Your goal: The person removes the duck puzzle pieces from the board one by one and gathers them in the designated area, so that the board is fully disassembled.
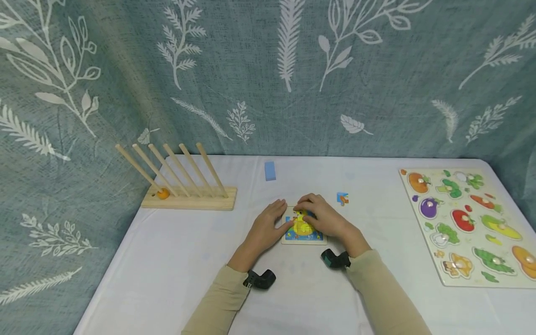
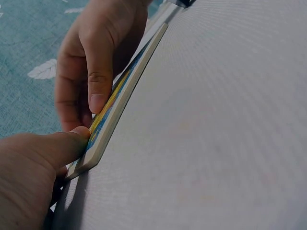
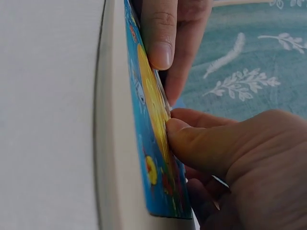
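Observation:
A small square jigsaw puzzle (image 1: 303, 236) with a yellow figure on blue lies on the table between the hands. My left hand (image 1: 263, 230) holds its left side, the thumb across the picture and the fingers along the edge. Over the upper part of the picture, my right hand (image 1: 325, 217) curls its fingers and pinches a puzzle piece, mostly hidden by the fingertips. Both thumbs are on the picture side in the left wrist view, close to the wooden rim (image 2: 129, 96). A loose puzzle piece (image 1: 342, 198), blue and orange, lies beyond the right hand.
At the left stands a wooden base (image 1: 201, 201) with several slanting pegs and an orange bead (image 1: 163, 193) on one. A blue block (image 1: 270, 171) lies near the far edge. A large vegetable peg board (image 1: 465, 242) covers the right side. A patterned curtain (image 1: 251, 70) hangs behind.

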